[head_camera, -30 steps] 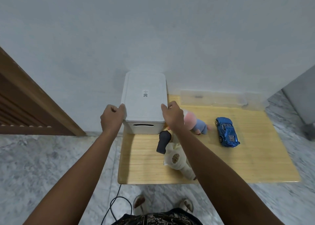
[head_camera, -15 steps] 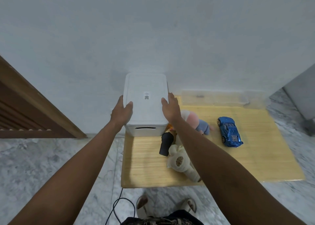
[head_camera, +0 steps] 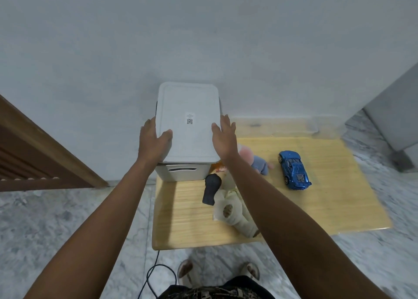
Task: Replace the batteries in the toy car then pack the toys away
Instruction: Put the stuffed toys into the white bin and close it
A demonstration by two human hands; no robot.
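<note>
Both hands have slid farther along the white lid (head_camera: 188, 122), which now sits lifted above the storage box (head_camera: 181, 173). Left hand (head_camera: 153, 140) and right hand (head_camera: 224, 136) grip its edges. Lift evenly. The blue toy car (head_camera: 294, 169) waits at the right on the wooden table (head_camera: 339, 196).

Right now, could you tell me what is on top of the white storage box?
A white lid with a small code sticker covers the box. The left hand and right hand grip its side edges. The lid hides the inside.
</note>
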